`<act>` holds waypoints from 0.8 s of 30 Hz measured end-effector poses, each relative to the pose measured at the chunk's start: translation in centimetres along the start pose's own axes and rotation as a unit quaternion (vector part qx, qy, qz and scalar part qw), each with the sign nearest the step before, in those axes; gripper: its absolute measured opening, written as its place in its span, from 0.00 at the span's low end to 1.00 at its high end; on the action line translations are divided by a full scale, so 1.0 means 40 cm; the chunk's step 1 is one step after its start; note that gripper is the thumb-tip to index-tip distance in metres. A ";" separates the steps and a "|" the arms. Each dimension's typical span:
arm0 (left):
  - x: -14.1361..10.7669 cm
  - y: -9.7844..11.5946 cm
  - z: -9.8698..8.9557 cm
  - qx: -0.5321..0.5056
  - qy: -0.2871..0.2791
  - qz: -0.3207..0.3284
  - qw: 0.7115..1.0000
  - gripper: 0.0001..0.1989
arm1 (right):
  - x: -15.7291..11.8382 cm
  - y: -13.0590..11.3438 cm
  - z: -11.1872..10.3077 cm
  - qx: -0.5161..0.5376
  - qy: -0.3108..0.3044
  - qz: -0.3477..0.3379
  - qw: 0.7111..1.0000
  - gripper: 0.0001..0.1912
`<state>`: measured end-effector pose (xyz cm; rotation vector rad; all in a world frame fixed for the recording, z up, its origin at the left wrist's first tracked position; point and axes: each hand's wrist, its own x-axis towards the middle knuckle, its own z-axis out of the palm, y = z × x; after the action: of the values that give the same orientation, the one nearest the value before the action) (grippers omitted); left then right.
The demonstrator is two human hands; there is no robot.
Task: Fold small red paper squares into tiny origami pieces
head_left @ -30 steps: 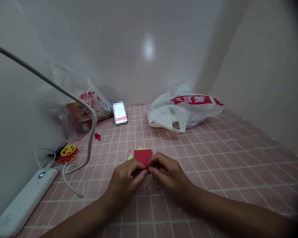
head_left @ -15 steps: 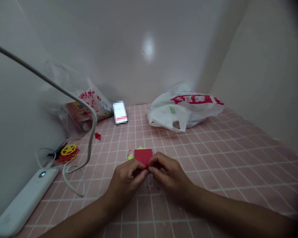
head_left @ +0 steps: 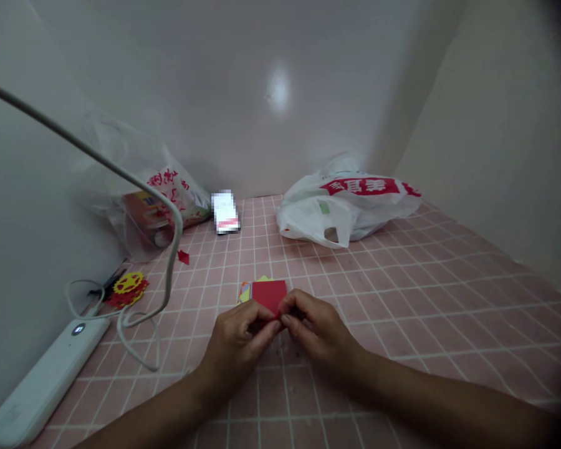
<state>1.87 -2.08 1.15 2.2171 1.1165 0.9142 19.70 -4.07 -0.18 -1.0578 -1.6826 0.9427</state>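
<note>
The red paper (head_left: 269,295) is the reference for all positions below. It sits at the centre of the work area, over the table (head_left: 402,274), with its near edge at the fingertips.

Left hand (head_left: 236,333): thumb and forefinger pinch the near edge. Right hand (head_left: 320,327): thumb and forefinger pinch the same edge at its right end. The thumb tips meet or nearly meet. This close grip probably gives fine control of the edge and leaves most of the face uncovered. Any fold beneath the fingertips is hidden.

Coloured papers (head_left: 244,294) show behind and to the left of the red paper, apparently within easy reach. Whether they touch it cannot be determined.

Well left of the red paper are the cut-outs (head_left: 128,284), overlapping in a pile, which likely saves space. Nearer the person is the white device (head_left: 47,380), along the left wall. The cable (head_left: 179,221) arches between that side and the red paper, clear of both hands.

Beyond the red paper: the phone (head_left: 225,212) to the left, screen lit, seemingly angled for viewing; the white bag (head_left: 308,218) to the right; the clear bag (head_left: 135,212) far left; and a red scrap (head_left: 183,257) nearer than the phone.
</note>
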 end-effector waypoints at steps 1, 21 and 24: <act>0.000 0.000 0.001 -0.002 0.000 -0.003 1.000 0.05 | -0.001 0.000 0.000 0.002 -0.001 0.001 1.000 0.06; 0.007 -0.001 -0.006 -0.139 -0.027 -0.149 0.979 0.06 | 0.006 0.000 -0.002 0.049 0.001 0.023 0.999 0.07; 0.013 0.002 -0.009 -0.200 -0.029 -0.190 0.961 0.07 | 0.007 -0.001 -0.003 0.045 0.007 0.021 0.999 0.07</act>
<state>1.90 -1.65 1.62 1.6225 1.1585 0.8146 19.75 -3.80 -0.03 -1.0403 -1.5984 1.0258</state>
